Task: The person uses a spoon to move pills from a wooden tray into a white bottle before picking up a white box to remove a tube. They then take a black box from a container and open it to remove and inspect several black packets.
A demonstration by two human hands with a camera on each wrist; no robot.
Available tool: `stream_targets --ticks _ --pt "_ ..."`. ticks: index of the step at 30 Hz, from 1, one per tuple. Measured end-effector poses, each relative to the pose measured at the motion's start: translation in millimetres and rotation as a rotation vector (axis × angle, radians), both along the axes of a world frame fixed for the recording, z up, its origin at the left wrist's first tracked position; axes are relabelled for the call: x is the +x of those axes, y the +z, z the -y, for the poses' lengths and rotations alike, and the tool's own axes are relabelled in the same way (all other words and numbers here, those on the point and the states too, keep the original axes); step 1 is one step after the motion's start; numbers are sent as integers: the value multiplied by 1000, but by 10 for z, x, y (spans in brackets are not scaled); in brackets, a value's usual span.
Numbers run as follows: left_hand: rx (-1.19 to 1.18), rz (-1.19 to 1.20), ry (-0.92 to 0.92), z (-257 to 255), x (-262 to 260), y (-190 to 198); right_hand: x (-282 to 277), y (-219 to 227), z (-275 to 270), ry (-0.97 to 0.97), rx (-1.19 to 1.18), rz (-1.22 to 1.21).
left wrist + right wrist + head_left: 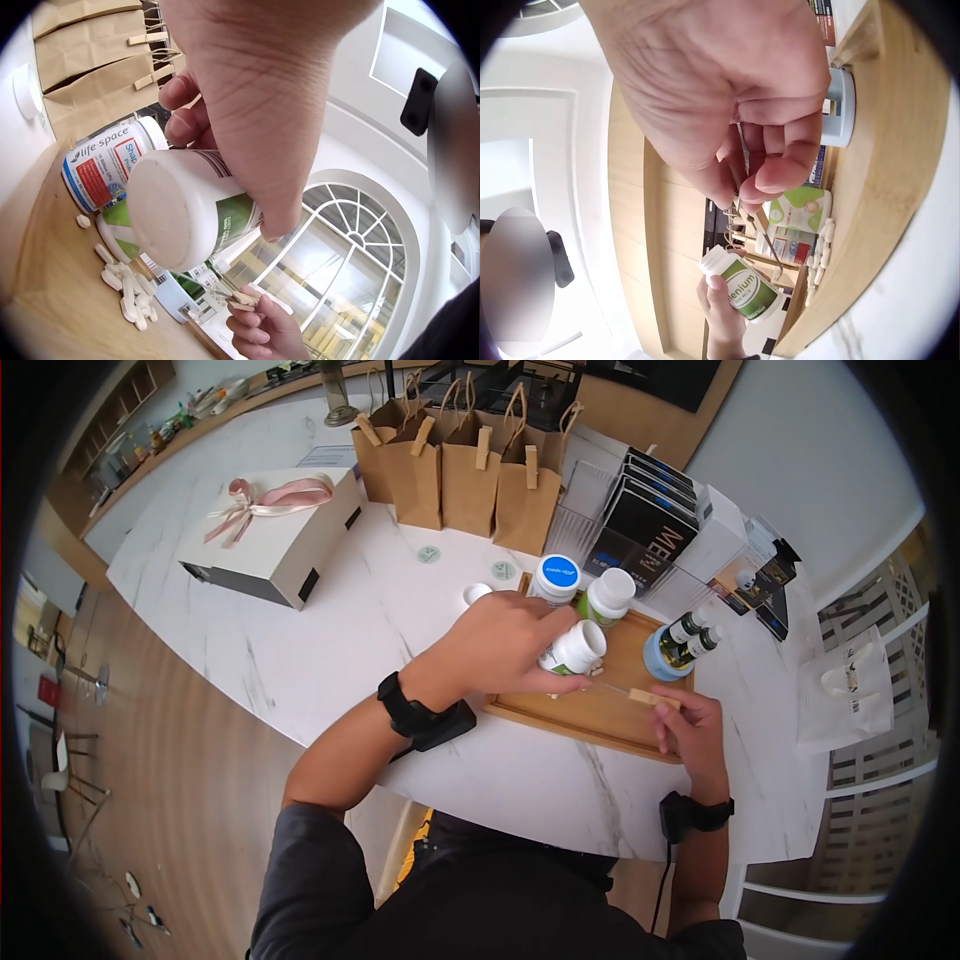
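My left hand (500,645) grips an uncapped white bottle (578,650) with a green label, tilted above the wooden tray (560,728). In the left wrist view the bottle (169,214) shows its base, with white pills (133,294) piled on the tray below. The right hand (692,732) pinches a thin metal tool with a wooden piece (652,699) at its grip; its thin end points toward the bottle and pills. In the right wrist view the bottle (746,289) lies beyond the tool's tip. What the tip is like cannot be made out.
On the tray stand a blue-lidded bottle (555,578), a white-capped bottle (610,594) and a blue holder (668,656) with small dark bottles. Behind are paper bags (468,490) and boxes (645,520); a ribboned white box (270,545) sits left, a white bag (850,700) right.
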State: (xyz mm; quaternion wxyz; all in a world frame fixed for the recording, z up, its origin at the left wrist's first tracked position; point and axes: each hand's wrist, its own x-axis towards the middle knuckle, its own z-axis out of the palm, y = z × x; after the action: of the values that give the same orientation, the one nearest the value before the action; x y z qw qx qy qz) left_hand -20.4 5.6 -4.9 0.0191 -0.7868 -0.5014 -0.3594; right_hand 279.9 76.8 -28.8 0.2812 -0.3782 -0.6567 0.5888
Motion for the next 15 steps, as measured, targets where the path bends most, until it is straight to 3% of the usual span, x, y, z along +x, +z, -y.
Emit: stream_targets --ticks 12,15 --pt "-123 -34 6 10 35 16 59 158 24 -227 181 -219" --pt "-116 -49 24 15 51 25 38 162 101 -95 304 -212"
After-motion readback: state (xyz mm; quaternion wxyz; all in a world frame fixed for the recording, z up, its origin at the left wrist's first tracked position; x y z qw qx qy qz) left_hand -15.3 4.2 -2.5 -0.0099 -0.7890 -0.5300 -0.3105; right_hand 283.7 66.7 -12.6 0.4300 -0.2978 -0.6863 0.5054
